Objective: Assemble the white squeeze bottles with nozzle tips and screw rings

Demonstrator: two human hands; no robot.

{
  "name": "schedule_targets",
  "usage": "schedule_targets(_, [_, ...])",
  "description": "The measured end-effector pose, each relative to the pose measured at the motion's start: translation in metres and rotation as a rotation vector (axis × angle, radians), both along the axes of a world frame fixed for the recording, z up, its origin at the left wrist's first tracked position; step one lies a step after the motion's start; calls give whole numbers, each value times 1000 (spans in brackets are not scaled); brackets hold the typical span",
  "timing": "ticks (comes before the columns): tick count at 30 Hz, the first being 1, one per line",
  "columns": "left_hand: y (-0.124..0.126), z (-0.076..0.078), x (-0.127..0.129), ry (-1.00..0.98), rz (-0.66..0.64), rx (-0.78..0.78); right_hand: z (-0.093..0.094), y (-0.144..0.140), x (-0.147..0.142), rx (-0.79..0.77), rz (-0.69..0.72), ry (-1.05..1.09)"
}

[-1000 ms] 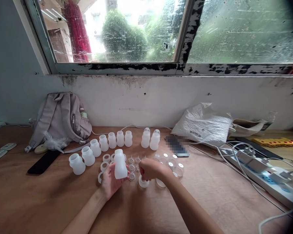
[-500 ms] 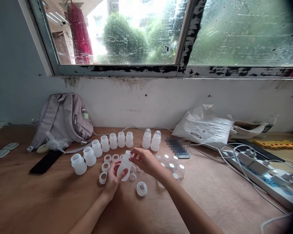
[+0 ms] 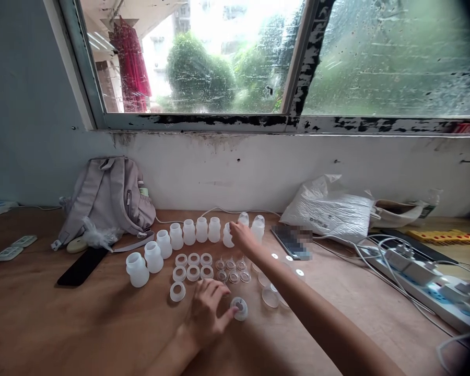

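— What does your right hand have?

— It is stretched out to the back row, fingers closed around a small white bottle that stands on the table, just beside the two capped bottles and at the right end of the row of open bottles.

— And your left hand?

— It lies low on the wood near me, fingers loosely curled, the fingertips touching a round ring with a nipple. I cannot tell if I grip it or only rest on it.

— What lies between your hands?

— White screw rings in two short rows, clear nipples just right of them, and clear domed caps under my right forearm.

— Further out?

— A grey backpack against the wall on the left with a black phone before it, a white plastic bag and a power strip on the right.
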State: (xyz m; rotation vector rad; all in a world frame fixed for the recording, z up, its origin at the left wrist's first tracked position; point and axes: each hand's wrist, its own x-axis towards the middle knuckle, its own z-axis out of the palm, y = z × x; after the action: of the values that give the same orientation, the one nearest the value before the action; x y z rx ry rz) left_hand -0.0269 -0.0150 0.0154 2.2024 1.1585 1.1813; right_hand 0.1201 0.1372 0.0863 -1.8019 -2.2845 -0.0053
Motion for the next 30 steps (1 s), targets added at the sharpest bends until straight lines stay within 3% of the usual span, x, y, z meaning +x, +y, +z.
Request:
schedule_targets(4, [-9,-8,14,224,82,143,-3,15,-8,-2,-26,-31])
schedule_targets(8, [-13,-14,20,323,81,183,-2,21,-14,-12,-29,-38])
schedule_targets(16, [-11,-14,22,243,64,85,5,15,-16,-11,-72,-9])
schedule_targets(20, [-4,-18,19,91,69,87,8,-21,-20,99,-51,61])
schedule_targets(22, [2,-19,14,-3,96,87,2,-51,-20,242,82,240])
schedule_targets(26, [13,-14,0,-141,182,85,-28,-109,-14,241,297,474])
schedule_targets(30, [16,-11,-11,-87,204,99,-58,-138,-3,172,356,546])
